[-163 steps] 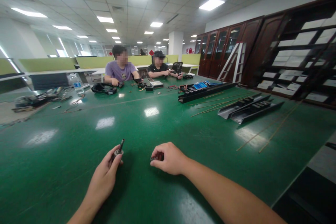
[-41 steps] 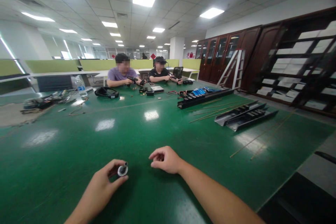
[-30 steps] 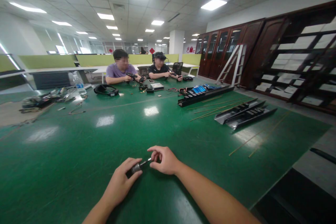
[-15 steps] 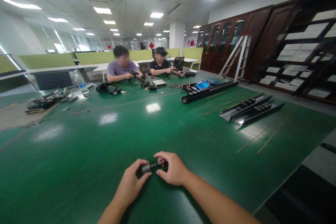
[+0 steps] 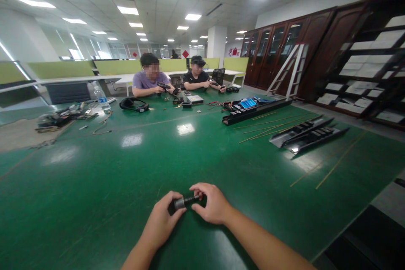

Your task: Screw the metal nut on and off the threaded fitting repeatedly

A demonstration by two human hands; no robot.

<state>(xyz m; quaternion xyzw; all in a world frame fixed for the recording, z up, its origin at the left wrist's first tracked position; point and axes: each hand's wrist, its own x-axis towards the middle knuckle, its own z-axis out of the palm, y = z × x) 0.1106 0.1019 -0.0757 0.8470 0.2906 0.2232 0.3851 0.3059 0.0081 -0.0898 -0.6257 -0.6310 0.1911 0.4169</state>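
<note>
Low in the head view, my left hand [image 5: 163, 215] grips a grey metal cylinder with a dark, ridged shaft [image 5: 180, 203] between its thumb and fingers. The part lies on its side just above the green tabletop, its narrow shaft pointing right. My right hand [image 5: 213, 204] curls its fingers around the tip of that shaft. The right thumb sits below, a little apart from the shaft. The fingers partly hide the tip, and the cylinder's left end is hidden in my left hand.
The green table [image 5: 126, 177] bears black metal channels [image 5: 303, 137], thin rods [image 5: 340, 160], a black headset [image 5: 134, 104] and a bottle [image 5: 100, 95]. Two people sit across it, handling dark devices. A ladder [image 5: 289, 69] stands at back right.
The whole view has shifted slightly, so the scene appears a little further right. Both hands keep nearly the same hold on the cylinder and shaft.
</note>
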